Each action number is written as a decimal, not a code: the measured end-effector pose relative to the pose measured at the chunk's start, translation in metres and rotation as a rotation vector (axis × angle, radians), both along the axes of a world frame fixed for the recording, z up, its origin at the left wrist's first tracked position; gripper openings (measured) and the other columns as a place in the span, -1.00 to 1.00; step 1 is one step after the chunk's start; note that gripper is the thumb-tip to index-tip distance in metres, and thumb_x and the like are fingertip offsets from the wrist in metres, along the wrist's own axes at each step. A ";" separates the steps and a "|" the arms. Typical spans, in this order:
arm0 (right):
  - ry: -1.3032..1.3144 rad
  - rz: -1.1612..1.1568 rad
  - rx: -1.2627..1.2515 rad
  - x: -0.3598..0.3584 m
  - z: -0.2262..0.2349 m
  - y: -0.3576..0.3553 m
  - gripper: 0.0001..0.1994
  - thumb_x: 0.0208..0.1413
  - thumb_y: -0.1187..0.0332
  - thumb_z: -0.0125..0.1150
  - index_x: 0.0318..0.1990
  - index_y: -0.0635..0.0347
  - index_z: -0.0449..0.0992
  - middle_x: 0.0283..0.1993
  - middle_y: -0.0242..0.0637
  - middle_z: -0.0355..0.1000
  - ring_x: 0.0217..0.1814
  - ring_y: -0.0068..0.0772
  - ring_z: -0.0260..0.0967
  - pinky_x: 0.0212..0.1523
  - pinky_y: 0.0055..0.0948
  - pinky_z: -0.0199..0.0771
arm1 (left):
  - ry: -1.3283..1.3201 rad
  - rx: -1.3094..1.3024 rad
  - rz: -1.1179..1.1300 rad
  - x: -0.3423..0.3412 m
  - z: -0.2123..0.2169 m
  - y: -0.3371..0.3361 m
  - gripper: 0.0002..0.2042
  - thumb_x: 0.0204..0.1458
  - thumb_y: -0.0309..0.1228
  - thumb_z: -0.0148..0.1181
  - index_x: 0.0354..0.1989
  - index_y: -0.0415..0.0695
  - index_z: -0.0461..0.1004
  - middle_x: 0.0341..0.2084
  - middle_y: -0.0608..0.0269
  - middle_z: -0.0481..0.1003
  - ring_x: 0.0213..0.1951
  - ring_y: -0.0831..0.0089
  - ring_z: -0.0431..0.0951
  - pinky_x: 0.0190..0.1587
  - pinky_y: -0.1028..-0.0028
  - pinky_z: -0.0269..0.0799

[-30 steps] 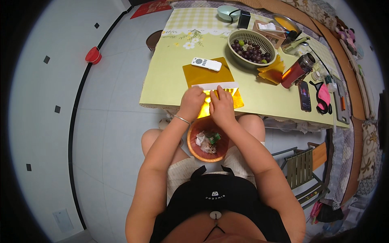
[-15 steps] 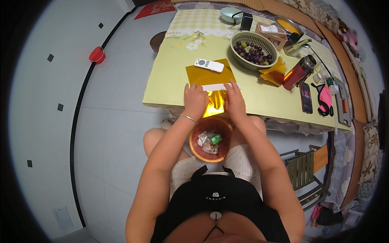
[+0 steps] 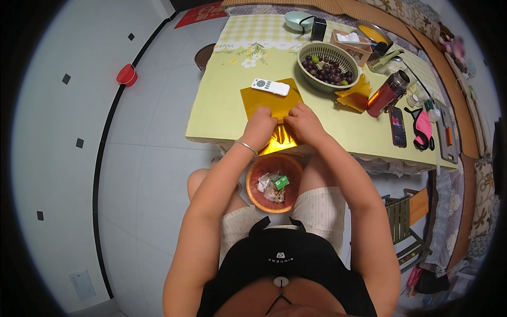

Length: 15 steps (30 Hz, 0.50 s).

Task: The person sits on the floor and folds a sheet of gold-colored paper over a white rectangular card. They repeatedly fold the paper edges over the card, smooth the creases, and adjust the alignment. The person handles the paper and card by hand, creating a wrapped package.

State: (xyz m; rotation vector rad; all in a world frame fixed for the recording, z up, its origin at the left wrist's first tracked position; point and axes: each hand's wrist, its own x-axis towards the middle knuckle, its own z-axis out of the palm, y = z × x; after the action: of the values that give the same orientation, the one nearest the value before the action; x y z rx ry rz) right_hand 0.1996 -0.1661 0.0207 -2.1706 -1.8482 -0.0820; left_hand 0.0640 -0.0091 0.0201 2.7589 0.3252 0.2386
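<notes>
A gold foil sheet (image 3: pixel 254 100) lies on the table, its shiny near part bent and creased over the front edge. My left hand (image 3: pixel 260 128) has its fingers curled on the sheet's left side. Opposite it, my right hand (image 3: pixel 305 124) pinches the foil, thumb toward the other hand. The fingertips of both hands nearly meet at the fold, where the hands hide part of the sheet. A white remote control (image 3: pixel 270 86) rests on the far part of the foil. Below the front edge, a round waste bin (image 3: pixel 252 196) with some litter stands between my knees.
A basket (image 3: pixel 302 75) of grapes stands beyond my right hand. Nearby are a crumpled gold foil piece (image 3: pixel 355 96), a red thermos (image 3: pixel 384 95), a phone (image 3: pixel 398 127) and a pink-and-black item (image 3: pixel 422 128). A folding chair (image 3: pixel 401 219) is at the right.
Both hands have closed in toward each other on the foil. The white strip between them no longer shows, and the near part of the sheet looks more gathered.
</notes>
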 end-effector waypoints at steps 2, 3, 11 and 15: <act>0.068 0.026 -0.084 -0.001 -0.003 -0.002 -0.56 0.05 0.41 0.15 0.15 0.21 0.48 0.04 -0.11 0.48 0.24 -0.05 0.33 0.45 -0.05 0.13 | -0.089 0.021 -0.041 -0.005 -0.014 -0.005 -0.72 0.12 -0.51 0.07 -0.03 -0.25 0.57 0.02 -0.10 0.50 0.10 -0.02 0.49 0.24 0.23 0.38; 0.068 0.028 0.000 -0.002 -0.011 -0.004 -0.55 0.08 0.39 0.15 0.17 0.21 0.47 0.11 -0.09 0.45 0.29 -0.05 0.30 0.46 -0.07 0.12 | -0.138 0.077 -0.066 -0.009 -0.024 -0.005 -0.69 0.12 -0.50 0.07 0.02 -0.27 0.54 0.08 -0.11 0.47 0.16 -0.03 0.45 0.27 0.21 0.35; 0.095 -0.150 0.093 -0.014 -0.041 -0.022 -0.47 0.31 0.22 0.05 0.38 0.23 0.25 0.49 -0.08 0.14 0.54 -0.07 0.04 0.52 -0.14 -0.02 | -0.105 0.150 -0.169 -0.038 -0.034 -0.014 -0.30 0.14 -0.19 0.16 0.40 -0.28 0.16 0.43 -0.16 0.10 0.47 -0.01 0.05 0.47 0.06 -0.08; 0.077 -0.135 0.060 -0.013 -0.042 -0.023 -0.42 0.30 0.17 0.05 0.41 0.23 0.21 0.51 -0.09 0.11 0.56 -0.08 0.00 0.53 -0.15 -0.06 | -0.030 0.213 -0.311 -0.047 -0.017 -0.011 -0.16 0.13 0.12 0.11 0.44 -0.23 0.11 0.47 -0.16 -0.02 0.49 -0.06 -0.07 0.47 0.00 -0.15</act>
State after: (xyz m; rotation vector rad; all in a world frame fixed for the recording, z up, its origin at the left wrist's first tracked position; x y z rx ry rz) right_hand 0.1863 -0.1891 -0.0214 -2.2229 -1.6358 -0.0792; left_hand 0.0168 -0.0198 0.0026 2.9589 -0.1469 0.2461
